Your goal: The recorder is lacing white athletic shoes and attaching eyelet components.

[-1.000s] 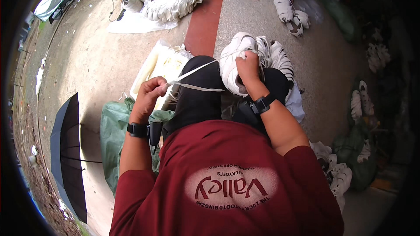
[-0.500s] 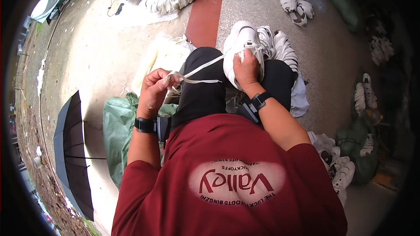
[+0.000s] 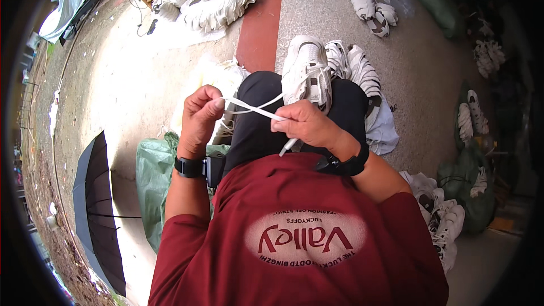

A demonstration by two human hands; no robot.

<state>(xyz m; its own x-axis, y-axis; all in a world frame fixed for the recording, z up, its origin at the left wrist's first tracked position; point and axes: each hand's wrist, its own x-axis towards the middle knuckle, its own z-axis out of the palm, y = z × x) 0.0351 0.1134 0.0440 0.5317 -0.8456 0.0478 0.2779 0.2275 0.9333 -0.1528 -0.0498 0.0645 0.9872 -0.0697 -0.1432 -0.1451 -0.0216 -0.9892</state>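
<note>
A white sneaker [image 3: 302, 63] rests across my thighs, its toe pointing away from me. A flat white shoelace [image 3: 255, 109] runs from the shoe to my left hand [image 3: 202, 116], whose thumb and fingers pinch it above my left thigh. My right hand [image 3: 310, 126] grips the lace near its free end, just below the shoe's opening. Between the two hands the lace strands cross, and a tip [image 3: 287, 147] hangs beneath my right fingers. My right hand partly covers the heel end of the shoe.
More white shoes [image 3: 362, 71] stand beside my right knee. A bundle of pale laces [image 3: 226, 79] lies by my left knee, near a green sack [image 3: 153, 170]. An open black umbrella [image 3: 99, 204] is on the ground at left. Piled shoes [image 3: 218, 5] lie farther off.
My right hand has left the shoe, come down toward me and taken the lace's loose end. My left hand has stayed about in place, still pinching the lace.
</note>
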